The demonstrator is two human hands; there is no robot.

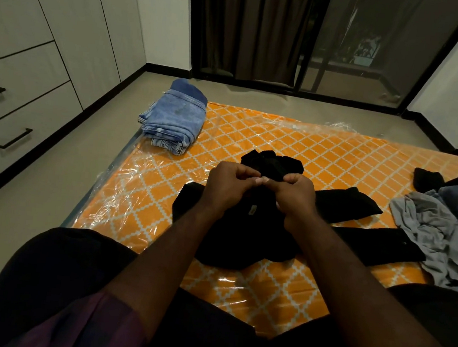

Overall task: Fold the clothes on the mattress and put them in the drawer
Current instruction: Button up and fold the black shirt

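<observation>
A black long-sleeved garment point(340, 205) lies spread on the orange patterned mattress point(268, 138), its sleeves stretching to the right. My left hand point(229, 186) and my right hand point(297, 199) are side by side above its upper part, each pinching the black cloth near the collar. A small white label shows just below my hands. A stack of folded blue jeans point(174, 116) sits on the mattress's far left corner. At the right lies a pile of unfolded clothes, with a grey garment point(436, 232) on top. White drawers point(16, 111) with black handles stand at the left.
The mattress is wrapped in clear plastic and lies on a grey floor point(51, 183). A dark curtain point(251, 28) and a glass sliding door point(362, 46) are at the back. My knees in dark trousers frame the near edge.
</observation>
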